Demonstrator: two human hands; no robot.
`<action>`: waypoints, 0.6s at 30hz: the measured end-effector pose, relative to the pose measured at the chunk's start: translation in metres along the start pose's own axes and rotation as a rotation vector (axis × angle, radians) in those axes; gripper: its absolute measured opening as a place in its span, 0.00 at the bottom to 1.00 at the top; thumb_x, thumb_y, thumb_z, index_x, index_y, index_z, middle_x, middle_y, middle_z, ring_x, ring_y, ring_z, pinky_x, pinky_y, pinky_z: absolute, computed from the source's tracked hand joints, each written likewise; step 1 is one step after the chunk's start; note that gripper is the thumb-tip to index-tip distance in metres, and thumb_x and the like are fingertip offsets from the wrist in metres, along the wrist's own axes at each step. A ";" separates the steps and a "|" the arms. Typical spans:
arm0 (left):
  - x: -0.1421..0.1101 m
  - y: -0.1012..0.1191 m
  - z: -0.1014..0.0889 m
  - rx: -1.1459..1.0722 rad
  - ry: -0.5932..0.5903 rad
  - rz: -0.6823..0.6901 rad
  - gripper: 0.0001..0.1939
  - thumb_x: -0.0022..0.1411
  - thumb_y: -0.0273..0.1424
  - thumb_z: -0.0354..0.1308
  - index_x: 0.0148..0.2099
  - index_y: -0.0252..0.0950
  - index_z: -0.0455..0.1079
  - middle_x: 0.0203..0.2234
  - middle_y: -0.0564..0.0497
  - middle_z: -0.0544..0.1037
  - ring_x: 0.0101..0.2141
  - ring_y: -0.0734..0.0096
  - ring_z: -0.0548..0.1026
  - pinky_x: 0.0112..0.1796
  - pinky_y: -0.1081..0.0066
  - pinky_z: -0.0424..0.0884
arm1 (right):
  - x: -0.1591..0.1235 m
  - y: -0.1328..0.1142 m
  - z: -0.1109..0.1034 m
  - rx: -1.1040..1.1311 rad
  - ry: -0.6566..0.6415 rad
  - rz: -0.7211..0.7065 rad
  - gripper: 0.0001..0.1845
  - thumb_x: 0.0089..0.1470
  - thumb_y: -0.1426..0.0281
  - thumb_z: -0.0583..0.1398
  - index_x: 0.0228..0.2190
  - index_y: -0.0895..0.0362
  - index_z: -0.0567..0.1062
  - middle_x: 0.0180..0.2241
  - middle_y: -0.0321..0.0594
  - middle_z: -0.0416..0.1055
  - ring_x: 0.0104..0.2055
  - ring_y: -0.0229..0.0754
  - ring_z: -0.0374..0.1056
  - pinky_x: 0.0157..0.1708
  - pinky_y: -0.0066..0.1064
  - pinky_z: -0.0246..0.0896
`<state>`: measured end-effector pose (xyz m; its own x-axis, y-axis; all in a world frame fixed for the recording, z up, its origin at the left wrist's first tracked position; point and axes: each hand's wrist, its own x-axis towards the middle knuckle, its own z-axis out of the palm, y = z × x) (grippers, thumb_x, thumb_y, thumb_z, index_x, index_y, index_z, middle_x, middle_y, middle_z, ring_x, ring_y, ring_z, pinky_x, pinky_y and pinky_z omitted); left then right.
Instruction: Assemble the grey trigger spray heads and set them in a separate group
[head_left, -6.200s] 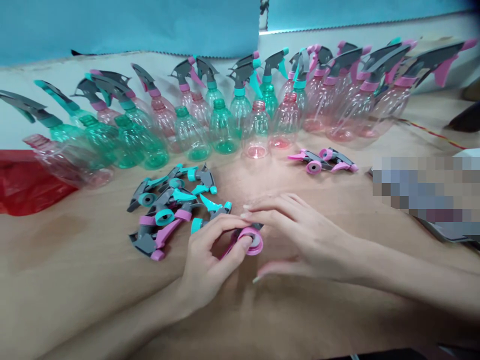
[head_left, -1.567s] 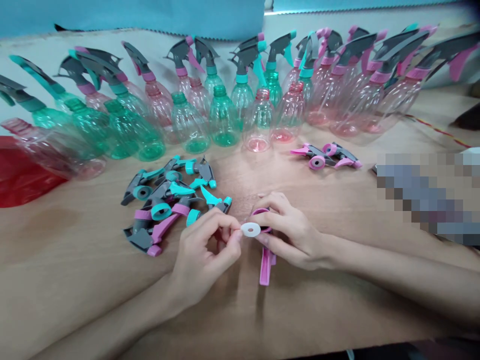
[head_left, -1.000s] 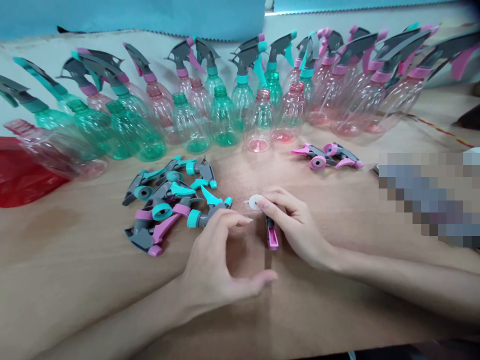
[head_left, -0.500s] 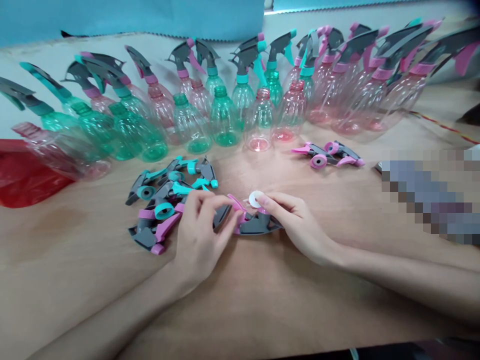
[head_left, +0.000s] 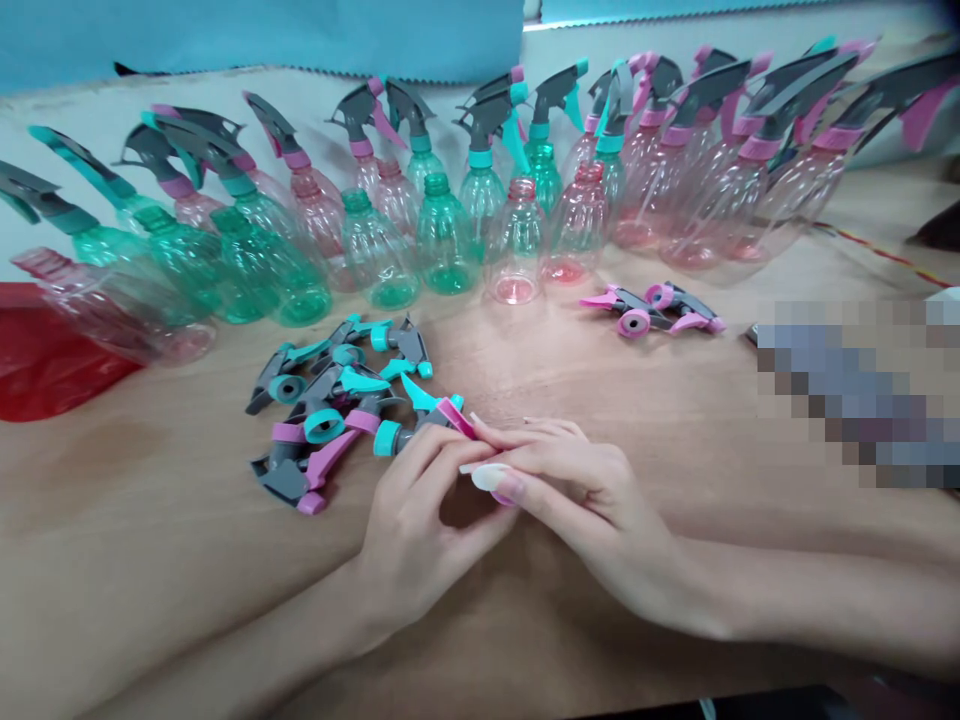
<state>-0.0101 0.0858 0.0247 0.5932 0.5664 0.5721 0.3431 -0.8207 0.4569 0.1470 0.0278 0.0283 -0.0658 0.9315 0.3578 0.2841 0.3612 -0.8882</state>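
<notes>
Between my two hands is a spray trigger head with a pink lever (head_left: 455, 418), mostly covered by the fingers. My left hand (head_left: 416, 515) is closed around it. My right hand (head_left: 600, 490) is closed too, its thumb on a small white disc (head_left: 489, 477) beside the head's pink collar (head_left: 504, 499); whether the disc touches the collar I cannot tell. Right behind my left hand lies a turquoise-and-grey trigger head (head_left: 387, 438). More loose trigger heads, turquoise and pink, make up a pile (head_left: 322, 425) to the left.
Open-necked green bottles (head_left: 448, 240) and pink bottles (head_left: 516, 245) stand across the back. Behind them and at both sides are bottles with sprayers fitted (head_left: 757, 150). Two pink trigger heads (head_left: 634, 322) lie right of centre. A red bag (head_left: 60, 350) is at far left.
My hands have come together, the right one moving left and over the trigger head. The head has turned, and the white disc is lower. A turquoise trigger head now shows behind my left hand.
</notes>
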 end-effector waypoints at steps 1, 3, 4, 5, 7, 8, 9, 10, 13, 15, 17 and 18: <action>-0.001 0.000 0.000 0.013 0.006 0.012 0.11 0.55 0.28 0.61 0.42 0.37 0.66 0.34 0.51 0.72 0.36 0.68 0.72 0.35 0.68 0.71 | 0.002 -0.001 -0.002 0.021 -0.007 0.012 0.08 0.57 0.69 0.57 0.37 0.51 0.77 0.41 0.33 0.75 0.49 0.39 0.66 0.51 0.38 0.58; -0.001 -0.002 0.000 0.022 0.019 0.031 0.12 0.54 0.28 0.62 0.42 0.37 0.67 0.34 0.51 0.71 0.36 0.68 0.72 0.36 0.68 0.71 | 0.009 -0.004 -0.009 0.035 -0.001 0.022 0.07 0.56 0.68 0.59 0.35 0.51 0.77 0.43 0.35 0.74 0.50 0.40 0.66 0.51 0.37 0.60; -0.001 -0.002 0.001 0.022 0.025 0.038 0.13 0.54 0.28 0.62 0.42 0.37 0.67 0.33 0.51 0.70 0.35 0.68 0.72 0.35 0.68 0.71 | 0.013 -0.006 -0.013 0.031 0.016 0.032 0.06 0.54 0.68 0.60 0.33 0.51 0.78 0.43 0.35 0.73 0.49 0.40 0.66 0.49 0.36 0.62; -0.001 -0.003 0.001 0.020 0.030 0.038 0.13 0.53 0.27 0.62 0.42 0.36 0.67 0.33 0.51 0.70 0.35 0.69 0.71 0.35 0.68 0.71 | 0.018 -0.008 -0.018 0.026 0.032 0.047 0.05 0.53 0.68 0.61 0.31 0.52 0.78 0.42 0.36 0.74 0.47 0.40 0.68 0.47 0.34 0.64; 0.000 -0.005 0.001 0.019 0.037 0.023 0.14 0.54 0.27 0.62 0.43 0.36 0.67 0.33 0.50 0.70 0.34 0.69 0.71 0.34 0.69 0.71 | 0.027 -0.011 -0.026 0.053 -0.002 0.122 0.05 0.52 0.67 0.61 0.29 0.54 0.77 0.35 0.36 0.75 0.39 0.38 0.71 0.38 0.31 0.68; 0.001 -0.006 0.001 0.023 0.034 0.011 0.14 0.54 0.27 0.62 0.44 0.37 0.67 0.34 0.51 0.70 0.34 0.70 0.71 0.34 0.69 0.71 | 0.031 -0.011 -0.029 0.090 -0.061 0.164 0.05 0.52 0.67 0.61 0.29 0.55 0.77 0.32 0.36 0.75 0.35 0.37 0.72 0.35 0.29 0.68; 0.001 -0.006 0.002 0.030 0.033 0.001 0.13 0.54 0.27 0.62 0.44 0.37 0.68 0.33 0.51 0.70 0.34 0.70 0.71 0.34 0.69 0.71 | 0.034 -0.012 -0.032 0.129 -0.116 0.202 0.06 0.52 0.67 0.61 0.30 0.56 0.76 0.31 0.36 0.76 0.33 0.36 0.72 0.32 0.28 0.68; 0.002 -0.007 0.002 0.035 0.034 -0.005 0.13 0.54 0.28 0.62 0.44 0.38 0.68 0.33 0.51 0.70 0.33 0.70 0.71 0.33 0.69 0.71 | 0.036 -0.012 -0.033 0.157 -0.162 0.225 0.06 0.51 0.67 0.62 0.31 0.56 0.75 0.30 0.36 0.76 0.31 0.36 0.72 0.29 0.27 0.68; 0.002 -0.008 0.003 0.047 0.038 0.010 0.14 0.55 0.29 0.62 0.45 0.39 0.68 0.33 0.51 0.70 0.33 0.70 0.71 0.33 0.69 0.71 | 0.037 -0.009 -0.035 0.125 -0.189 0.232 0.06 0.50 0.67 0.63 0.30 0.57 0.75 0.27 0.35 0.75 0.28 0.35 0.70 0.24 0.25 0.65; 0.002 -0.008 0.003 0.055 0.032 0.022 0.14 0.55 0.29 0.61 0.45 0.39 0.67 0.33 0.51 0.70 0.33 0.69 0.71 0.32 0.69 0.71 | 0.036 -0.007 -0.034 0.056 -0.182 0.212 0.05 0.49 0.68 0.63 0.28 0.57 0.76 0.26 0.34 0.74 0.25 0.33 0.68 0.22 0.24 0.62; 0.002 -0.009 0.003 0.060 0.009 0.021 0.14 0.55 0.30 0.61 0.45 0.38 0.67 0.33 0.50 0.70 0.33 0.69 0.71 0.32 0.69 0.71 | 0.035 -0.004 -0.034 0.001 -0.179 0.187 0.04 0.48 0.68 0.63 0.27 0.55 0.77 0.26 0.33 0.74 0.23 0.31 0.67 0.20 0.23 0.59; 0.002 -0.009 0.003 0.060 -0.003 0.020 0.14 0.55 0.30 0.61 0.45 0.38 0.67 0.33 0.50 0.70 0.33 0.69 0.72 0.32 0.69 0.71 | 0.034 -0.003 -0.033 -0.025 -0.173 0.173 0.04 0.48 0.68 0.64 0.27 0.55 0.78 0.25 0.33 0.74 0.23 0.31 0.66 0.19 0.22 0.58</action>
<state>-0.0100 0.0935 0.0197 0.6022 0.5499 0.5787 0.3743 -0.8348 0.4038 0.1758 0.0570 0.0526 -0.1768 0.9736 0.1445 0.3284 0.1967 -0.9238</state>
